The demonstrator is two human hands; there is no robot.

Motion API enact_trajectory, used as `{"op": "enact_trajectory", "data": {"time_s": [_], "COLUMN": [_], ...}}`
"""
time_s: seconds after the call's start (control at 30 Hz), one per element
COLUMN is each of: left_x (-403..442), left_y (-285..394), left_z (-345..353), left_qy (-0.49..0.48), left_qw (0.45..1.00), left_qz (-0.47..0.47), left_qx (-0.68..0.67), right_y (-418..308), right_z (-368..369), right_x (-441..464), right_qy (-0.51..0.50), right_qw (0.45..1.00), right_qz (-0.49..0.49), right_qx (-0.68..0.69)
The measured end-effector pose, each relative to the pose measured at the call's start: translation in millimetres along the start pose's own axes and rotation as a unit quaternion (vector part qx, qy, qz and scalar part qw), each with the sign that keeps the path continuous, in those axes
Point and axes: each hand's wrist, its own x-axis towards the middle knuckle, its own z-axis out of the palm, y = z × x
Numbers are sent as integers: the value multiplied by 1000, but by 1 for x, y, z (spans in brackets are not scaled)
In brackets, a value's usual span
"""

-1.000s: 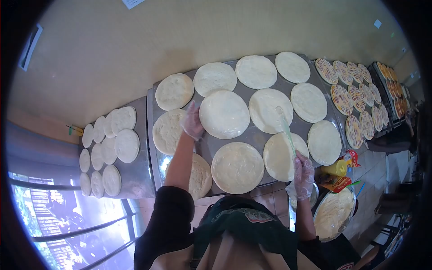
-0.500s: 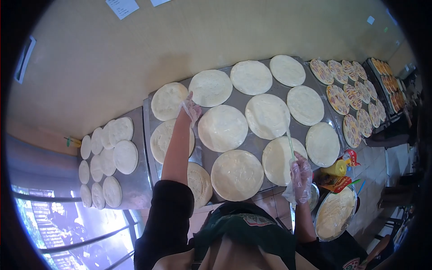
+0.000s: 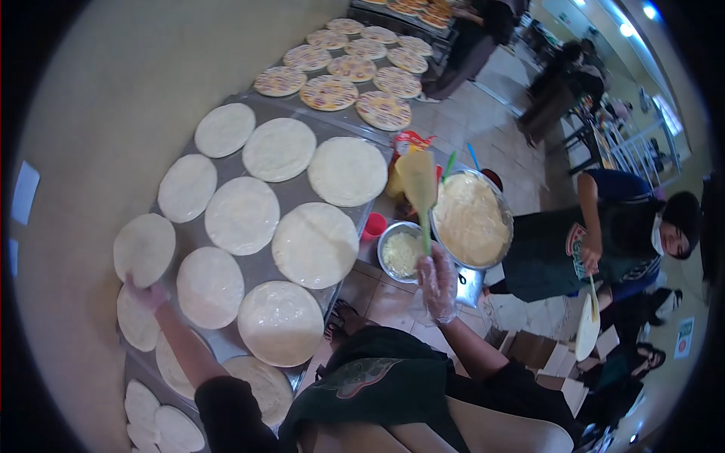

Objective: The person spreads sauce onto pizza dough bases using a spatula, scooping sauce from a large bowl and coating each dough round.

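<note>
My right hand (image 3: 437,288), in a clear plastic glove, is closed round the green handle of a spatula (image 3: 419,181). Pale cream coats its broad blade, which is raised beside a large metal bowl of cream (image 3: 472,219). At the left, my gloved left hand (image 3: 147,294) is at the lower edge of a pale dough round (image 3: 144,251); its fingers are partly spread, and whether they grip the dough is unclear. Other rounds, some with a glossy coating, lie on the dark metal tray (image 3: 226,341) between my hands.
A smaller bowl of white shreds (image 3: 400,252) and a red cup (image 3: 374,226) stand near the tray. Drizzled rounds (image 3: 329,93) lie on a farther tray. At the right a co-worker (image 3: 559,234) holds another spatula over a dough round (image 3: 586,328).
The view has swung right, bringing the co-worker into sight. The spatula has lifted off the dough and its blade points up beside the bowl. My left hand is now at a back-row round.
</note>
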Motion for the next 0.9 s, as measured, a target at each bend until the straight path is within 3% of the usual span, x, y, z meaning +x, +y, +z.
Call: {"op": "enact_trajectory", "data": {"time_s": [0.03,0.07,0.1,0.13,0.17,0.2,0.23,0.27,0.33,0.37,0.43,0.47,0.5,0.57,0.6,0.7,0.73,0.83,0.87,0.9], "left_x": [-10,-19,-21,-21,-23,-19,-18,-20,-53,-68,-98,-115,-132,-168,-193,-243,-251,-281,-290,-294], "left_y": [21,37,52,69,85,85,87,94,124,137,177,197,221,267,286,334,343,371,375,378], "left_z": [-1,-5,-16,-32,-42,-38,-34,-31,-36,-36,-40,-40,-40,-44,-53,-59,-55,-53,-55,-53], "left_qy": [65,128,123,81,40,38,46,55,73,80,93,99,103,112,116,131,137,158,167,176], "left_qw": [985,939,938,961,963,962,960,959,956,954,948,944,939,928,922,901,894,867,857,846], "left_qz": [-1,-4,-1,112,222,226,238,249,268,279,302,315,327,352,365,399,408,436,445,453], "left_qx": [-163,-319,-323,-238,-148,-151,-137,-122,-89,-72,-36,-18,0,37,56,109,127,183,200,217], "right_y": [19,38,58,72,78,101,124,145,175,175,167,157,162,173,191,211,212,214,219,223], "right_z": [-18,-34,-50,-66,-81,-107,-131,-155,-193,-204,-225,-231,-239,-261,-276,-283,-283,-276,-277,-279], "right_x": [-9,-16,-24,-31,-34,-35,-32,-32,-35,-31,-13,-2,5,19,30,39,39,43,42,40], "right_qy": [78,86,149,210,243,252,251,255,110,110,-62,-114,-117,-157,-168,-157,-180,-233,-234,-219], "right_qw": [992,991,984,974,957,907,823,822,815,816,769,758,760,752,818,851,784,769,771,830], "right_qz": [-21,-19,-25,-30,-6,-76,-142,-141,-53,-51,123,157,163,54,88,136,34,66,67,35], "right_qx": [-100,-101,-90,-78,-155,-328,-490,-489,-566,-565,-624,-622,-618,-639,-544,-482,-593,-592,-589,-512]}}
